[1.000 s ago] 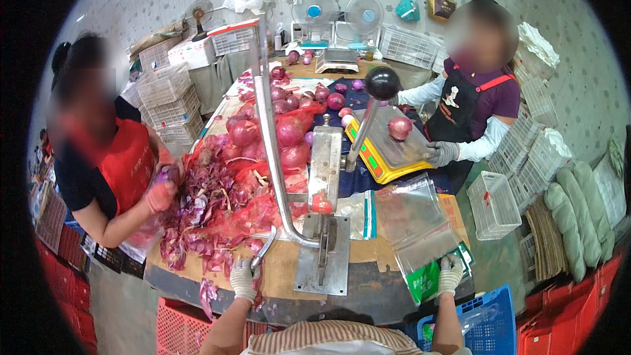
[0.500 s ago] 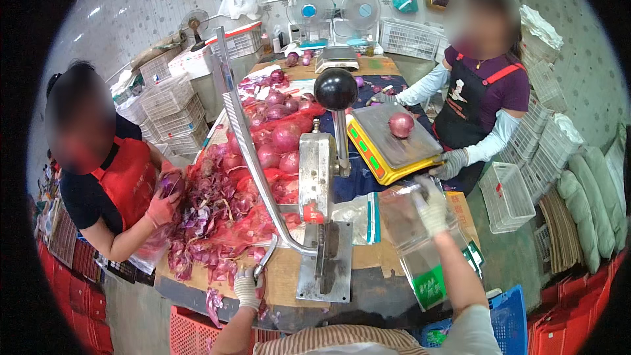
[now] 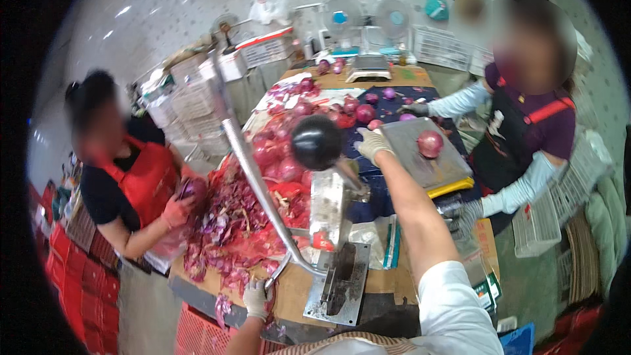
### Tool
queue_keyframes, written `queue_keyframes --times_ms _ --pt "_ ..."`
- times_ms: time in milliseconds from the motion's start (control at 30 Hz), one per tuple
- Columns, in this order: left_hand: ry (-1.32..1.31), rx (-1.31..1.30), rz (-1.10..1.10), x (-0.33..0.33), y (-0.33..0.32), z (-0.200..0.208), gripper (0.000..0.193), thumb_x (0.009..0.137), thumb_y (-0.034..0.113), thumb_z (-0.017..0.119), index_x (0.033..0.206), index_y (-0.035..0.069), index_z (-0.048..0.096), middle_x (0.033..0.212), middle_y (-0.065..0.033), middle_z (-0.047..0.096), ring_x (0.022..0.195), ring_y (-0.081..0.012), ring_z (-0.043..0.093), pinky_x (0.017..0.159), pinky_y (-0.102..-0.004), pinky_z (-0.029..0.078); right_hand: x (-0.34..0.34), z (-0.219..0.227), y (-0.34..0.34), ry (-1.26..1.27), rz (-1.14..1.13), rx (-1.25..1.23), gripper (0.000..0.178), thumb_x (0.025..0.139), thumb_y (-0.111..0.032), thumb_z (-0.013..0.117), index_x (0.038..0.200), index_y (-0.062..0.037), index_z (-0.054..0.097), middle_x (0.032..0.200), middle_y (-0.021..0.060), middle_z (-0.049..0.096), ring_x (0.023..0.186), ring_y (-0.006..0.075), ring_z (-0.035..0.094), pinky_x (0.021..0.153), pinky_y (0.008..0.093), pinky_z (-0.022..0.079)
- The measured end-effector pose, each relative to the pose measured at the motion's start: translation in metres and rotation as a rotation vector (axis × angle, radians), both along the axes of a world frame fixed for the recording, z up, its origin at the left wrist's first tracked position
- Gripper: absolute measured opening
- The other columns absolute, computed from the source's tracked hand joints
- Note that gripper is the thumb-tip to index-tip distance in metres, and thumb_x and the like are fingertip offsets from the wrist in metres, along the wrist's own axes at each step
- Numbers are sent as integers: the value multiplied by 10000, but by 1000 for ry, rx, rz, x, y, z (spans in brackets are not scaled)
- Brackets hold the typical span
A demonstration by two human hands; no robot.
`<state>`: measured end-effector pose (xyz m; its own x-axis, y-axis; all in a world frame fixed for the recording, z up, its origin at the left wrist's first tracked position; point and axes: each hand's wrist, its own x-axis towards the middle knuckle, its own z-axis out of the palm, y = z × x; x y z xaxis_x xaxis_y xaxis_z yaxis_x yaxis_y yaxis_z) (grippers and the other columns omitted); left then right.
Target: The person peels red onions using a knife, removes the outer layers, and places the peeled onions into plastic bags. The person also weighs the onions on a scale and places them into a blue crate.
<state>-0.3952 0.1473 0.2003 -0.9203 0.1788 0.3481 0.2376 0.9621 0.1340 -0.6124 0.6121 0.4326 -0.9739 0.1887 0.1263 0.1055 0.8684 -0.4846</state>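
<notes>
My left hand (image 3: 256, 299), in a white glove, is at the near table edge, its fingers closed around a slim, curved metal tool (image 3: 279, 271). My right hand (image 3: 373, 145), also gloved, reaches far forward to the left edge of the scale (image 3: 420, 151). Its fingers are apart, with nothing visible in them, close to a small red onion (image 3: 374, 125). One large red onion (image 3: 430, 144) sits on the scale's metal plate. Between my arms stands a metal lever press (image 3: 328, 207) with a black ball knob (image 3: 317, 142) and a long bent bar (image 3: 255, 181).
Red onions in red mesh (image 3: 276, 158) and loose purple skins (image 3: 236, 217) cover the table's left side. A co-worker in a red apron (image 3: 148, 184) holds an onion at left. Another co-worker's gloved hand (image 3: 465, 218) is at the scale's near side, by clear plastic bags.
My right hand has moved forward and left, from the clear bags to beside the scale. The co-worker's hand at right is now over the bags. My left hand keeps its place; the view has shifted.
</notes>
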Motion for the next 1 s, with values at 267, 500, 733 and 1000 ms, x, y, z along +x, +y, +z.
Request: queue_keyframes --times_ms 267,500,733,1000 --pt "78 113 -18 4 20 31 209 712 268 642 837 111 583 752 -127 547 722 -321 538 661 -430 455 41 -20 13 -79 169 -132 501 772 -298 583 1213 -74 501 1248 143 494 1111 248 490 951 335 370" --pt "-360 144 -110 -4 11 57 243 752 291 599 870 80 575 807 -156 542 784 -329 549 674 -435 446 142 -65 10 326 71 -224 221 791 -161 570 918 11 624 851 151 636 804 237 607 757 328 454" --pt "-312 291 -456 -49 30 97 283 787 288 567 965 69 565 910 -149 554 870 -319 542 726 -419 450 307 -122 -65 261 -673 -598 345 777 -109 596 1068 70 546 976 155 608 797 218 582 744 324 467" --pt "-143 557 -506 -177 125 125 265 794 215 537 1010 60 546 974 -150 537 905 -319 524 785 -393 439 414 -204 -114 80 -752 76 447 785 -211 595 1169 -15 476 1088 217 498 1008 387 457 883 461 368"
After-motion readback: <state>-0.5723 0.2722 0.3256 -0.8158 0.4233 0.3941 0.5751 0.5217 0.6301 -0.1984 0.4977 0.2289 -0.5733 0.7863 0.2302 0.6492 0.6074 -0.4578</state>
